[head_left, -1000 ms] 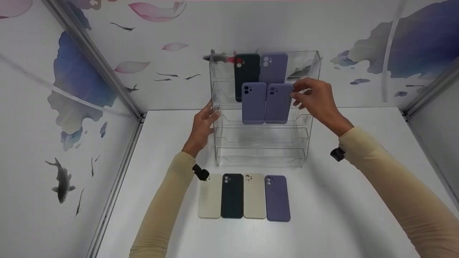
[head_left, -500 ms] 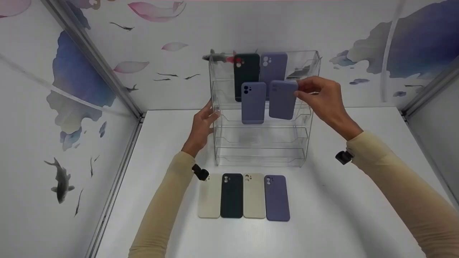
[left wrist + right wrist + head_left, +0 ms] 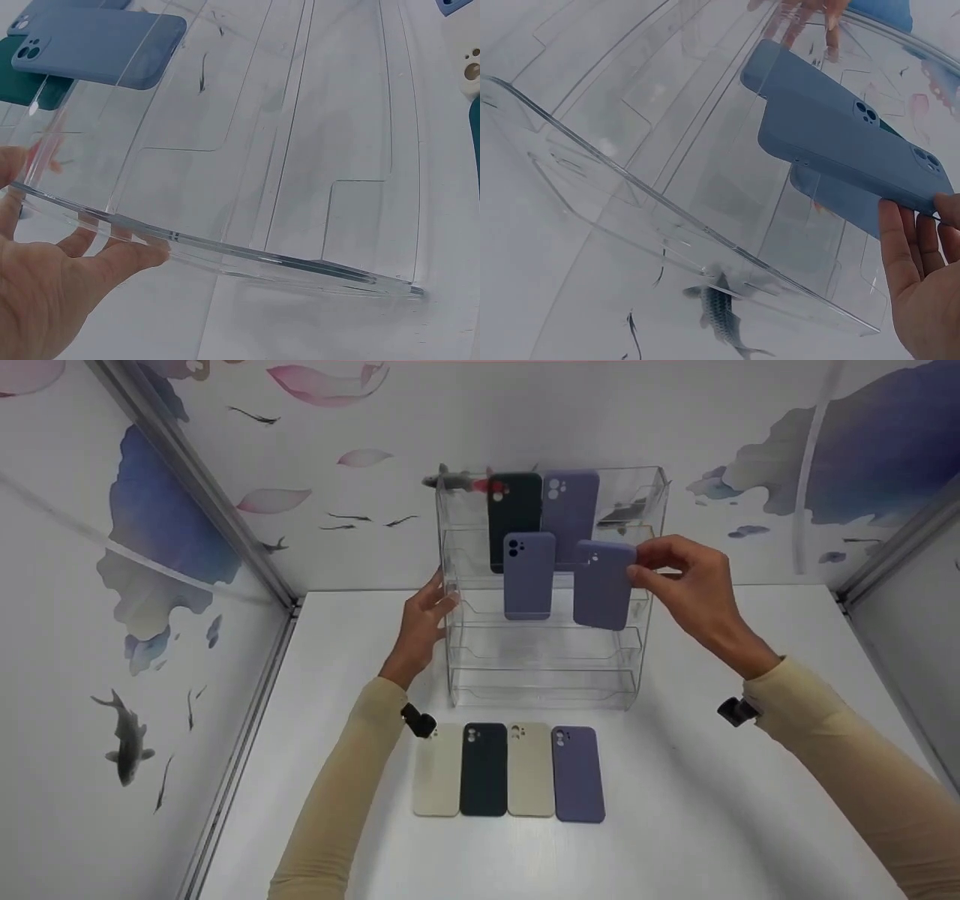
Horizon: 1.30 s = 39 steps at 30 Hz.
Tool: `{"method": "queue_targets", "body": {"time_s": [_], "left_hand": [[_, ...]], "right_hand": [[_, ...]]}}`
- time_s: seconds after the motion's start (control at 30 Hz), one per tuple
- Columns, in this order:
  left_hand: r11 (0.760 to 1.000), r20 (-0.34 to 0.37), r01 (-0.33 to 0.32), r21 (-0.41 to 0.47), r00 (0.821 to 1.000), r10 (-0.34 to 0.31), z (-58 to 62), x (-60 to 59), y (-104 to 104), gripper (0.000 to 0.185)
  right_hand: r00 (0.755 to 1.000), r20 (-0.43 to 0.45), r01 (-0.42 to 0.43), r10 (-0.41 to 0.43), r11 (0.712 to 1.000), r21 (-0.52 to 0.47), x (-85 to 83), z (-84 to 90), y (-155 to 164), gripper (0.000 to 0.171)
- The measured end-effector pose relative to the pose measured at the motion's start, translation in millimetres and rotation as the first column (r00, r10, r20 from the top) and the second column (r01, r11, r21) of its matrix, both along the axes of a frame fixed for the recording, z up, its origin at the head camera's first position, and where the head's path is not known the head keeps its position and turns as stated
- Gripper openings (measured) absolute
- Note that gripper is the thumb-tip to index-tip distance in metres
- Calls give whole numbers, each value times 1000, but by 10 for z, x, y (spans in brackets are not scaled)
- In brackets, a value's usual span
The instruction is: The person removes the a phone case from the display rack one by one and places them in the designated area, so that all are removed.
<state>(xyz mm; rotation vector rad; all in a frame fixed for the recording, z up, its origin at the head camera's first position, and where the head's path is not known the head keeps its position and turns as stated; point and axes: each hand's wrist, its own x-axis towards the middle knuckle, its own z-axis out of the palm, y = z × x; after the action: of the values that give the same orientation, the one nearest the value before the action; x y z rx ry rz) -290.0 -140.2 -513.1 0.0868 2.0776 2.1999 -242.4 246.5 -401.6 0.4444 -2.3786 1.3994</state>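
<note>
Right hand pinches lavender phone case: matte, camera cutout at top, tilted, no readable writing. Left hand, fingers straight, steadies clear rack.

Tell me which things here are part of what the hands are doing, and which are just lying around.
In use: purple phone case pinched by the right hand; clear acrylic rack steadied by the left hand; three cases already in the rack.
Lying about: four cases in a row on the table.
</note>
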Motion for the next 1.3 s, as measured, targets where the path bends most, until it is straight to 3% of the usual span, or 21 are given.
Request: {"method": "queue_targets", "body": {"time_s": [0.5,1.3], "left_hand": [[1000,-24,16,3,1000,-16,-3,14,-7,68],[1000,-28,21,13,999,-20,-10,-1,-12,69]], "right_hand": [[999,44,-12,12,1000,-5,269,-316,131,22],[992,124,0,-3,1000,18,536,-766,296,22]]}}
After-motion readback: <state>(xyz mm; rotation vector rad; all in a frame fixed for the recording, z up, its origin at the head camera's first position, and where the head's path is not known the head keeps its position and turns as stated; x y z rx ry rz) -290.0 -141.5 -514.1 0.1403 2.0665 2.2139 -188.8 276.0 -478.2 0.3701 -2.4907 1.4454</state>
